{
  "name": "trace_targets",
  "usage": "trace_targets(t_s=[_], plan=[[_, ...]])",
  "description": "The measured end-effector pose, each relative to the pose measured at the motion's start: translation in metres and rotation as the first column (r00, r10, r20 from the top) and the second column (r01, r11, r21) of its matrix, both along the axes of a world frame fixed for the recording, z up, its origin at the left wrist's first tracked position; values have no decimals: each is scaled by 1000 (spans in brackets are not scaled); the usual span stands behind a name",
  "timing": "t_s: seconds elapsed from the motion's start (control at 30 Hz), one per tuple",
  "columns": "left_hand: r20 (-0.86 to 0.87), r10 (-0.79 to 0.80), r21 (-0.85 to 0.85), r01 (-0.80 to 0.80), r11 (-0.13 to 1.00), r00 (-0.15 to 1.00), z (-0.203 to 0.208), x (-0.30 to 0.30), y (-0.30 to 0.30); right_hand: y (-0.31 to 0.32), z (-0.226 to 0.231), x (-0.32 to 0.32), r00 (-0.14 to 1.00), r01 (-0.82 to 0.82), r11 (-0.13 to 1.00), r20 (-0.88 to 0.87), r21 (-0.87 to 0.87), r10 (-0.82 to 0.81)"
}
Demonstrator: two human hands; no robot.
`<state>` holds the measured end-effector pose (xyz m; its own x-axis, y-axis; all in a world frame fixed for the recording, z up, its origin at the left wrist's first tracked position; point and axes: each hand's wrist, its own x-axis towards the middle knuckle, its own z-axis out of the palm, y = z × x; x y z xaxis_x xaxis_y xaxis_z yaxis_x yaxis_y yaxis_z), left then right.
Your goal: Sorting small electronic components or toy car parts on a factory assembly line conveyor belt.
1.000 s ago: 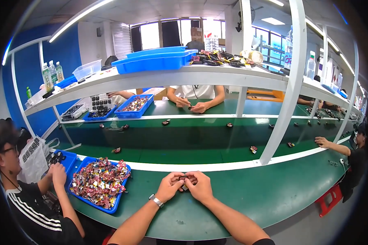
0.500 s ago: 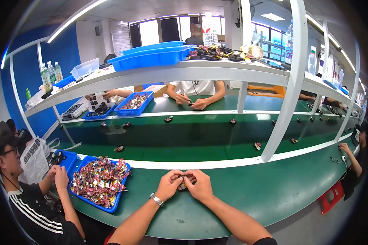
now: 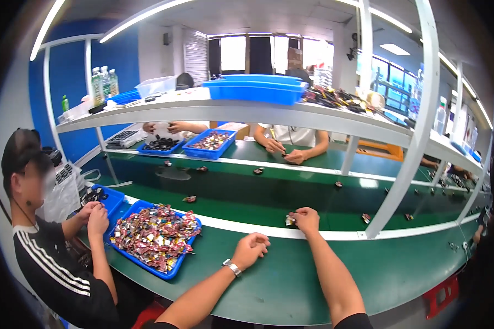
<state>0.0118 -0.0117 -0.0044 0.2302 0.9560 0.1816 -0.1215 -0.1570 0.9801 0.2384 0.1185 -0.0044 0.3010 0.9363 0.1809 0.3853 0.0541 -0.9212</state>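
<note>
Stretched out over the white rail at the belt's near edge, my right hand (image 3: 306,220) pinches a small part with a pale, shiny face (image 3: 290,220). Its exact kind is too small to tell. My left hand (image 3: 251,249), with a metal-banded watch (image 3: 232,267) at the wrist, hovers over the green worktop (image 3: 269,282). Its fingers are loosely bent and apart, with nothing seen in them. Left of it stands a blue tray (image 3: 173,272) heaped with small red, yellow and silver wrapped parts (image 3: 155,236).
Small parts lie spaced along the dark green belt (image 3: 225,192). A white shelf frame (image 3: 400,164) has an upright post to my right. At my left a co-worker (image 3: 55,263) handles something beside another blue tray (image 3: 115,202). Another person's hands (image 3: 291,153) work across the belt.
My hands have parted; both were together over the worktop. The right has moved forward to the belt edge with the small part, and the left has come away without it. The view has shifted.
</note>
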Motion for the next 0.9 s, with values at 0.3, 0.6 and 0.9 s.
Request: trace_targets(t_s=[0.3, 0.6, 0.9], plan=[[-596, 76, 429, 237, 872, 800, 2, -4, -17, 34, 69, -121, 645, -360, 931, 704, -65, 298], [-566, 123, 559, 269, 784, 815, -35, -5, -11, 60, 29, -305, 547, -717, 695, 660, 53, 514], [-782, -179, 180, 491, 852, 597, 3, -2, -1, 59, 22, -320, 544, -661, 750, 662, -40, 515]])
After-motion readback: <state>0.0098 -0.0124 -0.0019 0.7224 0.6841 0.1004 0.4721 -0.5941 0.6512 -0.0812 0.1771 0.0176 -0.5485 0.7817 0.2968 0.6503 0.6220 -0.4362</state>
